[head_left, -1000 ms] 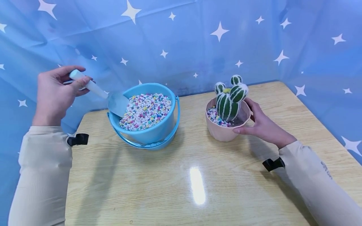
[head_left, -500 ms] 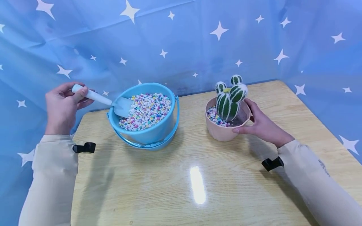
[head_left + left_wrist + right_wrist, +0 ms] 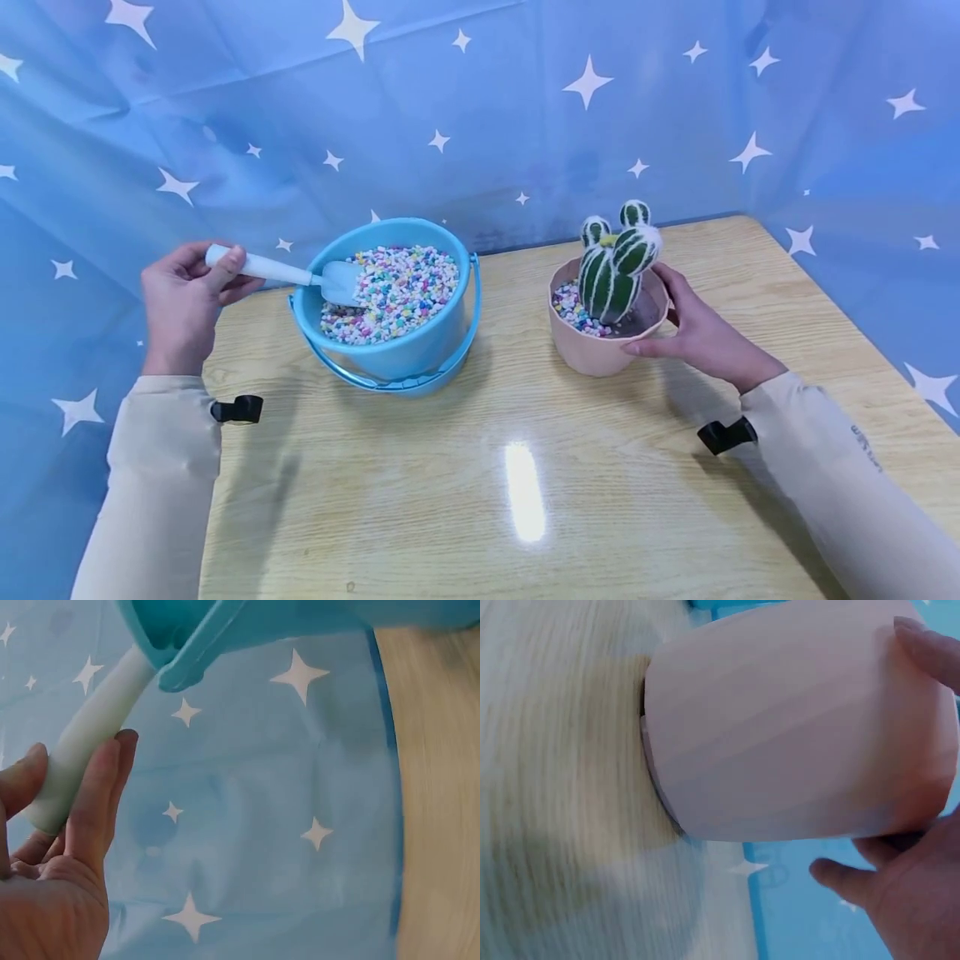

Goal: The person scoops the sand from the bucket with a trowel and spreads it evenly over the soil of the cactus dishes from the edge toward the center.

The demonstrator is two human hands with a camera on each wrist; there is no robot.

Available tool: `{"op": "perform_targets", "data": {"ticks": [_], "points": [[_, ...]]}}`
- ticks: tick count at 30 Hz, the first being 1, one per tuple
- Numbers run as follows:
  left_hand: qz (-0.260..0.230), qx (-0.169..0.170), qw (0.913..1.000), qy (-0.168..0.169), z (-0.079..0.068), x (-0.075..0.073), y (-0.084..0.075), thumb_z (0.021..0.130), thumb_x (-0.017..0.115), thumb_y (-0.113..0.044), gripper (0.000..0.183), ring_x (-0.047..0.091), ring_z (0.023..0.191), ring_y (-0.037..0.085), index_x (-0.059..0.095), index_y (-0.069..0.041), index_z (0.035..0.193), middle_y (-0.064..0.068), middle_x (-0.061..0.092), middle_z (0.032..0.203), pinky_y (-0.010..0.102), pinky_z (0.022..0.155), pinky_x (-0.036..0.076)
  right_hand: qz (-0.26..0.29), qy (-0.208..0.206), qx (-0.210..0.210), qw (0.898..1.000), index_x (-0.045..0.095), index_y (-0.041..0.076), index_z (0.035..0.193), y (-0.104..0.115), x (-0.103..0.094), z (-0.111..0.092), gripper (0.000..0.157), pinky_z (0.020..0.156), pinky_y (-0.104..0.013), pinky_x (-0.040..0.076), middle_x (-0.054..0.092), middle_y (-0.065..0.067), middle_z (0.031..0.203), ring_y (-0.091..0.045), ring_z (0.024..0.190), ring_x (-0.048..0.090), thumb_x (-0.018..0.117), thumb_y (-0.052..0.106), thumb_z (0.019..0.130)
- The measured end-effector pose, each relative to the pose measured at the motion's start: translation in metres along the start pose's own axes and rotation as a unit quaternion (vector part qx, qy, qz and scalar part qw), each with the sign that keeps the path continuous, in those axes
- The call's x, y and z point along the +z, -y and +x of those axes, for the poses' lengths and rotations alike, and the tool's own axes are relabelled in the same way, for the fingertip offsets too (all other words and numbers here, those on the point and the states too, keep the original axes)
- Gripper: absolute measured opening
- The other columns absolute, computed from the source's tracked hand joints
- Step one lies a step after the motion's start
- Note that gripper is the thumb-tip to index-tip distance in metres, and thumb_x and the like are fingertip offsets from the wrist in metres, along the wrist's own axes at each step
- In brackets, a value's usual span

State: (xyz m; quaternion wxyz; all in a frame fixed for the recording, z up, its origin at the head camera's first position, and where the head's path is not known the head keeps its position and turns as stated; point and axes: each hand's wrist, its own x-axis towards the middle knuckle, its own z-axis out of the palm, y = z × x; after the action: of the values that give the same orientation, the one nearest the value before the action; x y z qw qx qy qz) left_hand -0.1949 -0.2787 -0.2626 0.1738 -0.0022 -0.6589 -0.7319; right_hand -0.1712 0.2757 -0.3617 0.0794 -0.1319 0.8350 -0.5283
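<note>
Right hand (image 3: 697, 333) spread wide, thumb in front, holding right side of pale-pink round pot (image 3: 588, 358) with fuzzy green-and-white cactus (image 3: 606, 287), towards bench's (image 3: 420, 475) far-right corner. Left hand (image 3: 182, 304) nearly closed, pinching white-handled, pale-blue-bladed scoop (image 3: 281, 269); long axis runs rightward from hand, blade at multicoloured pebbles (image 3: 408, 292) inside round blue bucket (image 3: 408, 360), near far-left corner. Left hand nearer bucket.

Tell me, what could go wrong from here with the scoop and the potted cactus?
Pebbles might spill on the way across: the left hand holds the pale, long-handled scoop, which reaches into the light-blue round bucket of small multicoloured pebbles, and the pink round pot stands apart from it.

The green, white-striped cactus could lean or shift, since pebbles show mainly on its left, away from the right hand gripping the pot.
</note>
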Motion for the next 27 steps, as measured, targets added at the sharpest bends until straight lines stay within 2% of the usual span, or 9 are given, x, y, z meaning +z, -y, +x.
{"op": "perform_targets", "data": {"ticks": [4, 7, 15, 22, 27], "points": [[-0.040, -0.017, 0.9991, -0.003, -0.005, 0.004, 0.005, 0.081, 0.081, -0.010, 0.036, 0.072, 0.075, 0.024, 0.066, 0.008, 0.108, 0.017, 0.066, 0.095, 0.037, 0.076, 0.060, -0.011, -0.006, 0.005, 1.000, -0.004, 0.018, 0.158, 0.000, 0.001, 0.000, 0.118, 0.112, -0.067, 0.019, 0.002, -0.012, 0.159, -0.036, 0.145, 0.007, 0.085, 0.012, 0.080], [-0.060, -0.021, 0.9979, -0.013, -0.007, 0.007, 0.009, 0.081, 0.081, -0.010, 0.036, 0.072, 0.076, 0.025, 0.065, 0.008, 0.108, 0.017, 0.067, 0.096, 0.038, 0.078, 0.059, -0.006, 0.000, 0.007, 1.000, -0.006, 0.019, 0.158, 0.001, 0.001, -0.001, 0.119, 0.114, -0.067, 0.015, -0.001, -0.011, 0.161, -0.034, 0.146, 0.004, 0.084, 0.012, 0.080], [-0.073, -0.029, 0.9963, -0.034, -0.012, 0.009, 0.012, 0.081, 0.081, -0.010, 0.036, 0.072, 0.083, 0.025, 0.066, 0.007, 0.109, 0.017, 0.066, 0.100, 0.037, 0.078, 0.060, -0.011, -0.007, 0.004, 1.000, -0.004, 0.019, 0.158, -0.001, 0.001, 0.001, 0.118, 0.112, -0.069, 0.017, 0.000, -0.010, 0.161, -0.035, 0.146, 0.006, 0.084, 0.010, 0.080], [-0.096, -0.043, 0.9937, -0.038, -0.012, 0.010, 0.013, 0.081, 0.080, -0.008, 0.033, 0.072, 0.082, 0.026, 0.067, 0.008, 0.107, 0.016, 0.064, 0.100, 0.037, 0.081, 0.059, 0.008, 0.000, -0.016, 1.000, 0.000, 0.026, 0.158, -0.001, 0.001, 0.000, 0.113, 0.115, -0.065, 0.013, 0.002, -0.004, 0.161, -0.025, 0.147, 0.003, 0.083, 0.010, 0.082], [-0.120, -0.057, 0.9901, -0.044, -0.013, 0.010, 0.014, 0.081, 0.080, -0.008, 0.034, 0.072, 0.084, 0.028, 0.066, 0.009, 0.108, 0.017, 0.062, 0.101, 0.038, 0.081, 0.059, 0.024, 0.001, -0.020, 1.000, 0.003, 0.022, 0.158, -0.002, 0.000, 0.000, 0.110, 0.115, -0.064, 0.014, 0.006, -0.005, 0.161, -0.027, 0.147, 0.006, 0.081, 0.007, 0.082]]}}
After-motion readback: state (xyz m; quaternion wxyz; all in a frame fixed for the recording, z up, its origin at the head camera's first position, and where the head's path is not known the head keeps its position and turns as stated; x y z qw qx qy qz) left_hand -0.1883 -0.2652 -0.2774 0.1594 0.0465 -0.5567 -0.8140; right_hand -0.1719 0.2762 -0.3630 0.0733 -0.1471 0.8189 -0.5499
